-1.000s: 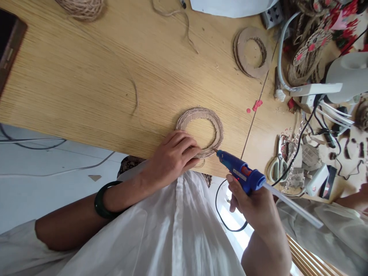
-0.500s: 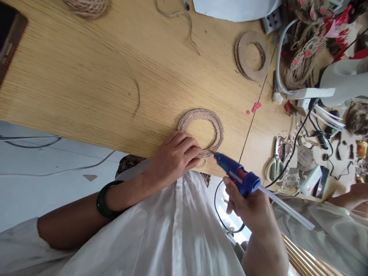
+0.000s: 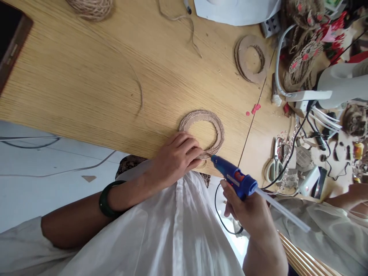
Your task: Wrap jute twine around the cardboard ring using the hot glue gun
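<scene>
A cardboard ring [image 3: 220, 135] with twine laid round its outer part lies flat near the table's front edge. My left hand [image 3: 179, 155] is closed over the ring's near left side, fingertips pressed together; the twine under them is mostly hidden. In my right hand [image 3: 247, 211] is a blue glue gun [image 3: 234, 174] with a clear glue stick [image 3: 283, 210] jutting from its back. Its nozzle meets the ring's near edge, just right of my left fingertips; whether it touches I cannot tell. Thin twine [image 3: 140, 92] trails across the wood toward my left hand.
More cardboard rings [image 3: 250, 59] are stacked at the back right. A twine ball [image 3: 92, 7] and a phone-like dark device [image 3: 13, 42] sit at the left. Scissors [image 3: 274, 165], red dots [image 3: 255, 109], cables and scraps crowd the right. Another person's arm [image 3: 349, 195] shows at the right edge.
The glue gun in my right hand has shifted slightly left along the ring's near edge, closer to my left fingertips. My left hand keeps its place on the ring.
</scene>
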`<state>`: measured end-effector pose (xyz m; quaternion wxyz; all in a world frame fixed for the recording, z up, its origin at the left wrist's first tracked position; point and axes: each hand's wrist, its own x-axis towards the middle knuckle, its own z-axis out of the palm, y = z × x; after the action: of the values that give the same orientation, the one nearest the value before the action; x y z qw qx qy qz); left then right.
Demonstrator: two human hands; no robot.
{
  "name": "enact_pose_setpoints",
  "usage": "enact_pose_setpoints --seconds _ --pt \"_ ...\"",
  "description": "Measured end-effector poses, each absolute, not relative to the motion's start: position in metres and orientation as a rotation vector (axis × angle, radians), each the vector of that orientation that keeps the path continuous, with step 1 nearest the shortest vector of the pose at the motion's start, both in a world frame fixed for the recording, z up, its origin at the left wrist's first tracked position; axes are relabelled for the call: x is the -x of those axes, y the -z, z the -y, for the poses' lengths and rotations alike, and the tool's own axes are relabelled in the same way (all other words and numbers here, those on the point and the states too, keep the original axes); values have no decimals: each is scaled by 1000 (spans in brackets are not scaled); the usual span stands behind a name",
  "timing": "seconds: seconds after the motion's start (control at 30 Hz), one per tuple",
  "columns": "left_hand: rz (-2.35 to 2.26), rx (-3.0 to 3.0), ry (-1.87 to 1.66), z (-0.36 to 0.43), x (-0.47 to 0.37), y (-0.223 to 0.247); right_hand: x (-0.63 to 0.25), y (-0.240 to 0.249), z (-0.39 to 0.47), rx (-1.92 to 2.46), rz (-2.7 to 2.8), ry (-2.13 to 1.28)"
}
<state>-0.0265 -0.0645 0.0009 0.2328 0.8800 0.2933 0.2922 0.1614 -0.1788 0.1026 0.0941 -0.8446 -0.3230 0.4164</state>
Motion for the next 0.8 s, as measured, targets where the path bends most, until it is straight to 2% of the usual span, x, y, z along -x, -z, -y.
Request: enact_pose_setpoints --seconds 0.13,0.8 --pt "-817 -2404 -799 65 26 -1 -164 -100 181 2534 912 -1166" --pt "-792 -2362 -770 64 27 0 -165 -106 178 2509 914 -1263"
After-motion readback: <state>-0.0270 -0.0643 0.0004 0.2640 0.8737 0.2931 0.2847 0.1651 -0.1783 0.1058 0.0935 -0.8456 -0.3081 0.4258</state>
